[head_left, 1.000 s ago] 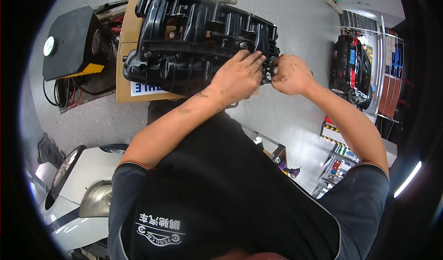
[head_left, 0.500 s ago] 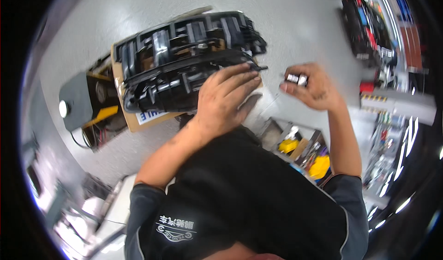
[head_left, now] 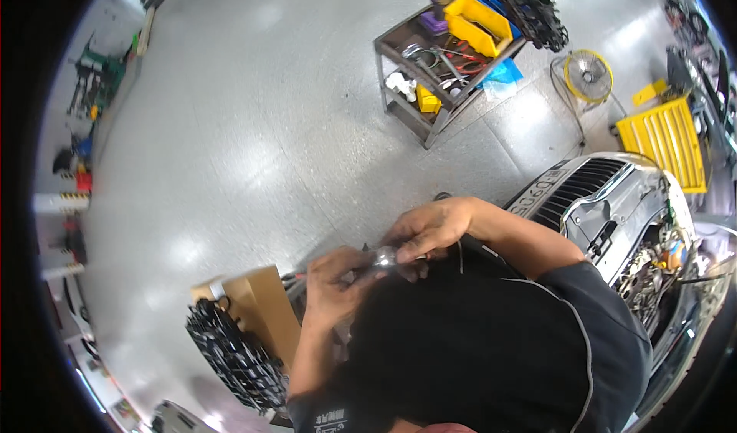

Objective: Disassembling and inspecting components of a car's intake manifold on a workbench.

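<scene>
Both of my hands are close together in front of my black shirt. Between them is a small shiny silvery piece [head_left: 383,258], blurred, its kind not clear. My left hand [head_left: 335,281] is closed on it from the left, fingers curled. From the other side my right hand [head_left: 431,229] pinches it with thumb and fingers. The fingers hide part of the piece. At the lower left, apart from my hands, a black plastic engine part [head_left: 230,352] with many ribs leans beside a cardboard box [head_left: 265,310].
Ahead stands a metal tool cart [head_left: 418,126] with a yellow bin [head_left: 477,26], tools and a black part on top. To the right are a car with its engine bay exposed [head_left: 652,279], a yellow fan [head_left: 589,76] and a yellow tool cabinet [head_left: 664,143].
My view has swung round from the black engine part to the cart and the car. My left hand has left that part and met my right hand around the small shiny piece.
</scene>
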A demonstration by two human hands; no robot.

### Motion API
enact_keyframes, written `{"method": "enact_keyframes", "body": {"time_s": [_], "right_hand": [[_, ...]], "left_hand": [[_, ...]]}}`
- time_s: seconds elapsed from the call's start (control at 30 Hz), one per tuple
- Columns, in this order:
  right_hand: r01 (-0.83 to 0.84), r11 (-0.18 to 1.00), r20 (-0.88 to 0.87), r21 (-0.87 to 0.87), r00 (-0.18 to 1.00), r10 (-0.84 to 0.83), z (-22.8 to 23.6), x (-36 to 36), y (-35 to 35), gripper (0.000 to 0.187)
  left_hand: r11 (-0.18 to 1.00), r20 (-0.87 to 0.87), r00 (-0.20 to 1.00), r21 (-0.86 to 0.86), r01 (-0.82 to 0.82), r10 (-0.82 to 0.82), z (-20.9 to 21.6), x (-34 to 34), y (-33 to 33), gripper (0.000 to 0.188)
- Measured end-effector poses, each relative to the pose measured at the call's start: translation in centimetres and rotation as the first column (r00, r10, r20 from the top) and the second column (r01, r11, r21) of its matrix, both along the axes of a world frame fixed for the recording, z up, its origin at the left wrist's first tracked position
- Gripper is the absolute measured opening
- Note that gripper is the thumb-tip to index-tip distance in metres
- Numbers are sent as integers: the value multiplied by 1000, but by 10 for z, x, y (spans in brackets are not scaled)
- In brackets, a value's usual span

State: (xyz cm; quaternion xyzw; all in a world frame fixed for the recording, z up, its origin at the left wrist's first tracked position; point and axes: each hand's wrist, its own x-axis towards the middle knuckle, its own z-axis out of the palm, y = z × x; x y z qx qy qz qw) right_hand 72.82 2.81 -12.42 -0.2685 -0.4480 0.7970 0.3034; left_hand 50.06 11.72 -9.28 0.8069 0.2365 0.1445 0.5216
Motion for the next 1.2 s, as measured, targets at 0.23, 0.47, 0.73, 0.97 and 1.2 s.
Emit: {"method": "enact_keyframes", "body": {"time_s": [0.23,0.47,0.73,0.97,1.2], "right_hand": [[484,841,-179,-243,829,-529,-47,132,-104,47],[863,235,-185,-448,168,-968,-80,187,-170,42],[724,-644,787,-247,-239,-569,-88,129,-221,36],[298,-942,900,-157,-349,-260,-89,46,-214,31],[225,-961,951,-160,-226,-211,-81,-1,-134,42]], "left_hand": [[969,-81,968,37,243,-239,-24,192,-30,21],[973,-313,939,127,191,-144,-128,342,41,29],[867,-329,944,472,160,5,-288,542,163,23],[740,-580,812,518,430,-65,-297,593,169,32],[601,-695,696,481,638,-182,-281,616,175,28]]}}
